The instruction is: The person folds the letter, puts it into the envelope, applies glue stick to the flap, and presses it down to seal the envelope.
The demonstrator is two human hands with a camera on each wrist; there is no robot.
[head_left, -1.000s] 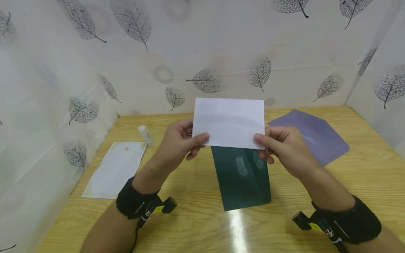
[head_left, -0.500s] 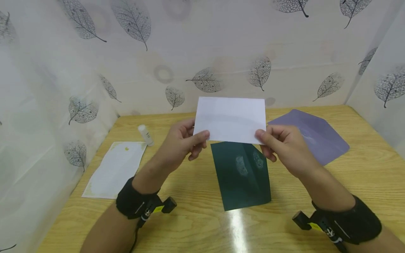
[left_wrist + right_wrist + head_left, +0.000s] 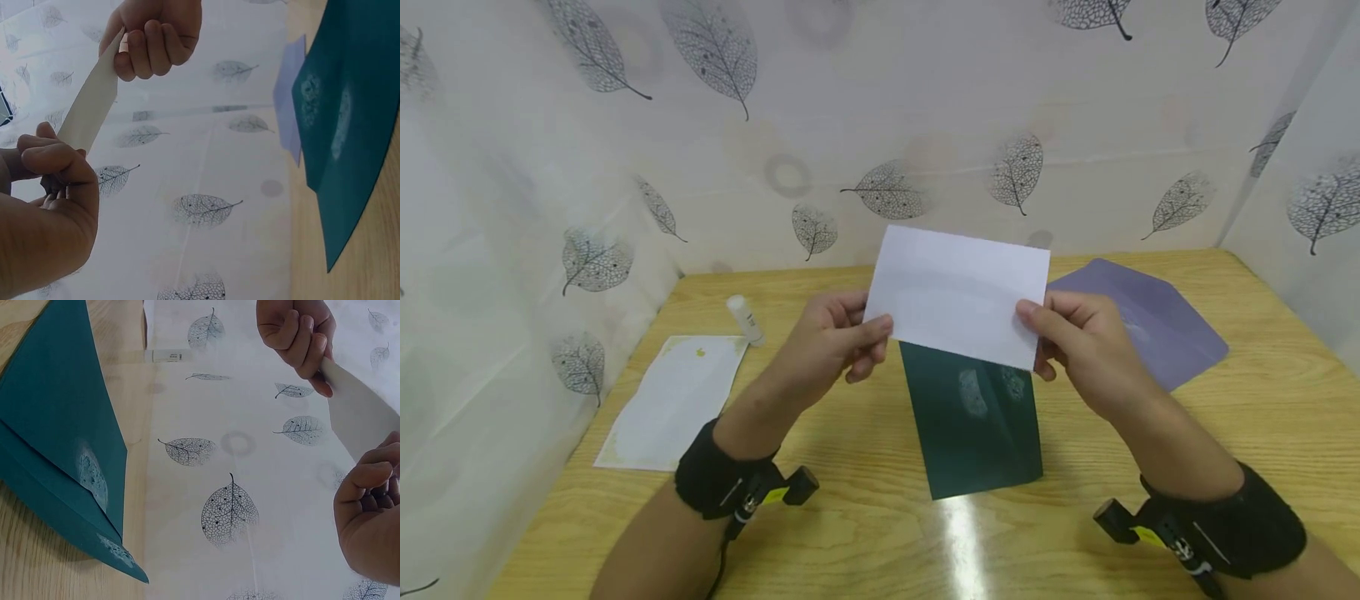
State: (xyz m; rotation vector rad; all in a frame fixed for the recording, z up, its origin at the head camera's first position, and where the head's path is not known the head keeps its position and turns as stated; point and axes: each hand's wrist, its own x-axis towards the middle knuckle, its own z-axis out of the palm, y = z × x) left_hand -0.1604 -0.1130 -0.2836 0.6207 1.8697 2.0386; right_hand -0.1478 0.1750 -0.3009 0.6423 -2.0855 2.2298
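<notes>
1. White card [image 3: 958,296]: held in the air above the counter [image 3: 850,542], apart from it, between both hands. Its right end sits lower than its left. In the head view it overlaps the far part of the green folded paper.
2. Left hand [image 3: 835,346]: fingers pinch the card near its lower left corner, thumb laid on the near face.
3. Right hand [image 3: 1082,350]: fingers pinch the card at its right edge, thumb likewise on the near face.
4. Green folded paper [image 3: 973,442]: lies on the counter below the card; two whitish smeared patches noted. The right wrist view shows a raised fold.
5. Purple paper [image 3: 1157,329]: on the counter, beyond the right hand, bearing a pale smear.
6. White sheet [image 3: 677,400]: on the counter at the left, with yellowish corner decoration.
7. White tube [image 3: 745,321]: upright, just beside the white sheet's far right corner. Its lettering is too small to read.
8. Leaf-printed curtain [image 3: 925,100]: hangs behind the counter.
</notes>
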